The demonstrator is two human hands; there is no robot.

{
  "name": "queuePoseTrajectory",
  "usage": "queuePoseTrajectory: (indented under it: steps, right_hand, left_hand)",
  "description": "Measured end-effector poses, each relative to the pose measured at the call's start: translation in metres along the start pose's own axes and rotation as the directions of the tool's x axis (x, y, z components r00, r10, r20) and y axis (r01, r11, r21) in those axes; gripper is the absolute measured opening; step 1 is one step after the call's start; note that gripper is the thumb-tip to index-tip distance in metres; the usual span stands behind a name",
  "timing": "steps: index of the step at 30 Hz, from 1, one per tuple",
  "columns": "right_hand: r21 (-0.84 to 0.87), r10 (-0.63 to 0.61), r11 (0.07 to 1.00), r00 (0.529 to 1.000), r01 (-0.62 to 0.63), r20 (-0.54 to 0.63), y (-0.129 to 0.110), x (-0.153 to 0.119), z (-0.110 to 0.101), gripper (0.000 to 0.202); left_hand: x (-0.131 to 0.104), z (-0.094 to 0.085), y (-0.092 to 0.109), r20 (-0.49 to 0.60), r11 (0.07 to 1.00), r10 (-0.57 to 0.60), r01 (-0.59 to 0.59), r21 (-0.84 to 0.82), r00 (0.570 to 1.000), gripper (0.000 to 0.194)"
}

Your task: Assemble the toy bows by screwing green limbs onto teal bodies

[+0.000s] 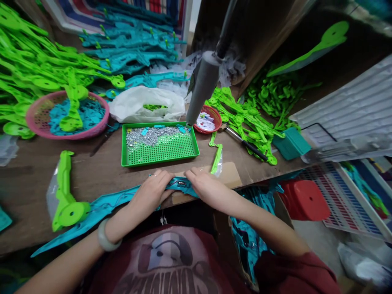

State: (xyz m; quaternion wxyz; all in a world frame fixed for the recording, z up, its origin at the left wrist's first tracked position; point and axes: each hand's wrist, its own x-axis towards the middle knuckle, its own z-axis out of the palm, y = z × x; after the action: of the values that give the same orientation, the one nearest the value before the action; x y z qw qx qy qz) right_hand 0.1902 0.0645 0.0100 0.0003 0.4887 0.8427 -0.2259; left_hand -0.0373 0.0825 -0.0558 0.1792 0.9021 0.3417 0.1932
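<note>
A long blue plastic part (112, 200) lies along the table's front edge, its pointed end toward the lower left. My left hand (156, 185) is closed on it, and my right hand (203, 183) grips it a little further right. Between my hands a small dark metallic piece (181, 183) shows in a recess of the part. Beyond my hands sits a green perforated tray (162, 157) with many small silver screws and a few blue pieces. A green piece with a clear blade (217, 159) lies near my right hand.
A larger green piece (65, 196) rests at left against the blue part. Further back are a pink basket (39, 118), a red basket (217, 118) and piles of green and blue parts. A grey cylindrical tool (203, 85) hangs above the tray. A red stool (306, 200) stands at right.
</note>
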Motion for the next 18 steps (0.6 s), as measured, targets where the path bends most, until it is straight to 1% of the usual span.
queuePoseTrajectory:
  steps: [1,2,3,4,5,6,7,8,9,10,11,12,14,16,18]
  right_hand:
    - [0.046,0.014,0.999,1.0,-0.014,0.005,0.001,0.002,0.0,0.017]
    - [0.126,0.024,0.992,1.0,-0.025,0.006,0.003,0.005,0.0,0.017]
    - [0.235,0.033,0.971,0.999,-0.03,-0.007,0.005,0.009,-0.002,0.016]
    - [0.368,0.043,0.929,0.999,-0.028,-0.034,0.008,0.014,-0.003,0.015]
    - [0.512,0.058,0.859,0.996,-0.017,-0.064,0.011,0.019,-0.005,0.014]
    - [0.647,0.069,0.763,0.994,-0.001,-0.08,0.014,0.024,-0.007,0.012]
    - [0.756,0.064,0.654,0.995,0.012,-0.071,0.017,0.028,-0.008,0.01]
    - [0.834,0.031,0.552,0.999,0.017,-0.041,0.019,0.031,-0.009,0.009]
    - [0.881,-0.018,0.473,1.0,0.014,-0.006,0.021,0.033,-0.01,0.009]
    - [0.905,-0.07,0.426,0.997,0.007,0.026,0.023,0.034,-0.011,0.011]
    - [0.915,-0.112,0.403,0.993,0.006,0.043,0.024,0.034,-0.011,0.012]
    - [0.918,-0.136,0.396,0.99,0.014,0.043,0.025,0.034,-0.011,0.013]
    - [0.907,-0.144,0.418,0.99,0.056,0.006,0.027,0.033,-0.011,0.013]
    - [0.854,-0.138,0.507,0.989,0.118,-0.054,0.029,0.032,-0.009,0.01]
    - [0.737,-0.143,0.651,0.983,0.181,-0.116,0.029,0.033,-0.005,0.007]
  left_hand:
    - [0.0,0.0,0.0,0.002,1.0,-0.006,0.006,-0.003,1.0,0.022]
    - [-0.001,0.001,0.0,0.005,1.0,-0.012,0.012,-0.008,1.0,0.022]
    - [-0.001,0.001,0.0,0.009,1.0,-0.019,0.02,-0.016,1.0,0.022]
    - [-0.001,0.001,0.0,0.013,0.999,-0.022,0.023,-0.023,1.0,0.021]
    - [-0.001,0.0,0.0,0.019,0.999,-0.022,0.023,-0.028,1.0,0.021]
    - [-0.001,0.0,0.0,0.021,0.999,-0.021,0.022,-0.032,1.0,0.022]
    - [0.0,-0.002,0.002,0.015,0.999,-0.026,0.027,-0.038,1.0,0.024]
    - [0.0,-0.003,0.003,0.002,0.998,-0.036,0.036,-0.05,0.999,0.028]
    - [0.001,-0.005,0.005,-0.017,0.997,-0.044,0.043,-0.07,0.999,0.032]
    - [0.002,-0.007,0.007,-0.041,0.994,-0.051,0.047,-0.098,0.998,0.036]
    - [0.002,-0.008,0.009,-0.064,0.99,-0.058,0.049,-0.13,0.996,0.038]
    - [0.002,-0.009,0.01,-0.084,0.986,-0.064,0.05,-0.159,0.994,0.038]
    - [-0.001,-0.01,0.014,-0.118,0.98,-0.071,0.047,-0.194,0.99,0.028]
    - [-0.005,-0.009,0.016,-0.155,0.984,-0.061,0.033,-0.176,0.986,0.014]
    - [-0.012,-0.006,0.016,-0.198,0.995,-0.011,-0.009,-0.101,0.98,0.013]
